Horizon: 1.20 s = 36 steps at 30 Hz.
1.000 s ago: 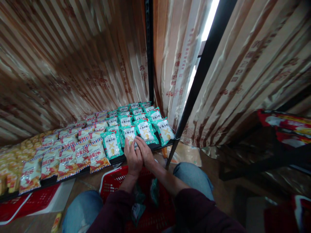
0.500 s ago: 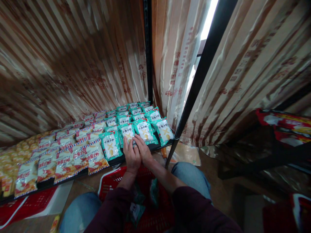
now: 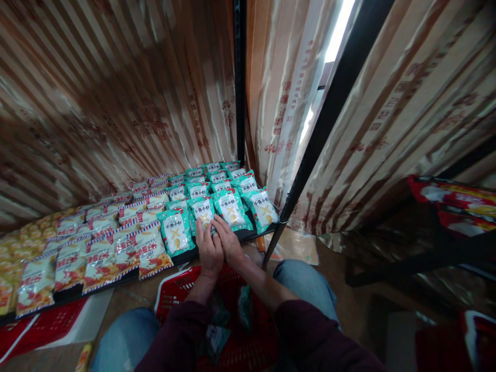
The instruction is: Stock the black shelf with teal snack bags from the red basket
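Note:
Both my hands rest together on a teal snack packet (image 3: 202, 210) in the front row of a low black shelf (image 3: 182, 257). My left hand (image 3: 208, 249) lies over the packet's lower edge with its fingers close together. My right hand (image 3: 228, 241) touches the same packet from the right, fingers bent onto it. More teal packets (image 3: 231, 207) fill the rows around and behind it. Below my arms sits a red plastic basket (image 3: 174, 294) holding a few teal packets (image 3: 245, 306).
Red-and-white striped snack bags (image 3: 150, 252) and yellow bags (image 3: 8, 258) cover the shelf to the left. A black shelf post (image 3: 310, 150) rises on the right. Striped curtain fabric hangs behind. Another red basket (image 3: 42, 326) lies on the floor at left; red packets (image 3: 453, 199) sit at far right.
My hands have stayed on the same teal packet, shifting slightly up and left along it. The view has drifted a little.

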{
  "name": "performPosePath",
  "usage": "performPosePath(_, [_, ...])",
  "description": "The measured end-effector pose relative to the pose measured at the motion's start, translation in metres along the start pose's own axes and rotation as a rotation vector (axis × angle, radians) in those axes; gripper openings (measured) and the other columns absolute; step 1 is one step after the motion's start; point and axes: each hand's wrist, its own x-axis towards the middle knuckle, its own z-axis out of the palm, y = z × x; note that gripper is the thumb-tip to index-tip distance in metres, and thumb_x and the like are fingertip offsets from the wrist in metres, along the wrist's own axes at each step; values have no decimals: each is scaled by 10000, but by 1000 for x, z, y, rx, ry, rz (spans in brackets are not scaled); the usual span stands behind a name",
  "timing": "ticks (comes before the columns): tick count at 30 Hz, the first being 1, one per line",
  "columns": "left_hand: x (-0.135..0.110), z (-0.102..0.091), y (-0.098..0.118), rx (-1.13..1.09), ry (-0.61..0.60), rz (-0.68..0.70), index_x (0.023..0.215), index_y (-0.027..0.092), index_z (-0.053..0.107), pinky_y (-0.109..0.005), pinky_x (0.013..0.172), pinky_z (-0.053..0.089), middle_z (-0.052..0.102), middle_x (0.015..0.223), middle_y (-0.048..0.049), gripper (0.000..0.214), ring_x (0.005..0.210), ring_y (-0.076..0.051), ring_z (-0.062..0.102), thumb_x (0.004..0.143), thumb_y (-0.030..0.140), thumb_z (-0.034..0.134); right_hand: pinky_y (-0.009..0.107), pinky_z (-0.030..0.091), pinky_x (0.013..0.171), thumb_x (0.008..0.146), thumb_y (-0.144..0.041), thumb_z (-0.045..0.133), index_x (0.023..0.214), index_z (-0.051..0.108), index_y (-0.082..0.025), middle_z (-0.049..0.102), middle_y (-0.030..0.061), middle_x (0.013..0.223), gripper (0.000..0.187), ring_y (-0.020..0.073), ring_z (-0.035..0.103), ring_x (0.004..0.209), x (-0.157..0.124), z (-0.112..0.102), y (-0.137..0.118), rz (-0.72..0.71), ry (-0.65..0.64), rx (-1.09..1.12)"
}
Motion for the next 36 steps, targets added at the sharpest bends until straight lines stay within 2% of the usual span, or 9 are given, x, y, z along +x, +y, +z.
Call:
performPosePath(6, [0,2,-2,-9,8,-13,1230,98,521,-507,1142,215,270,1512,-195,396,1415,-281,216,897,250,370,395,361,1119,876,-103,406,1328,500,-237,473,69,1415,480,171,432,1309,0,-1,2,-45,14,-35])
performPosePath(13, [0,2,-6,44,8,37,1223,63,530,-511,1139,215,274,1499,-227,412,1413,-295,218,902,260,364,412,346,1126,863,-94,425,1346,488,-181,425,110,1449,495,213,365,1359,0,-3,0,5,2,-117])
performPosePath(16, [0,2,-6,55,3,46,1218,57,537,-522,1134,218,271,1498,-234,417,1411,-303,219,901,272,373,413,341,1127,848,-84,428,1369,458,-172,406,115,1461,529,215,362,1360,1,-2,2,20,1,-106])
performPosePath(19, [1,1,-5,38,-3,42,1219,93,543,-536,1130,218,267,1511,-202,402,1412,-298,217,896,271,384,427,337,1127,840,-85,435,1378,445,-192,400,104,1466,548,214,353,1365,3,-2,3,24,23,-85])
performPosePath(25, [0,1,-4,38,-3,29,1214,88,542,-516,1138,215,269,1510,-204,406,1411,-293,223,899,282,373,430,327,1133,852,-99,418,1362,463,-170,409,122,1457,517,217,349,1367,3,-3,2,7,8,-68])
performPosePath(29, [-2,1,-4,30,16,30,1221,110,534,-519,1139,206,271,1514,-186,401,1414,-285,217,900,287,371,415,332,1131,862,-108,419,1370,453,-203,422,98,1451,518,200,369,1353,1,-3,-1,-15,21,-53])
performPosePath(36, [-2,1,-8,40,4,67,1237,77,513,-526,1134,211,273,1502,-223,424,1415,-290,213,910,300,362,427,325,1134,871,-120,431,1365,464,-204,418,99,1455,502,207,368,1354,1,-3,2,-22,11,-50])
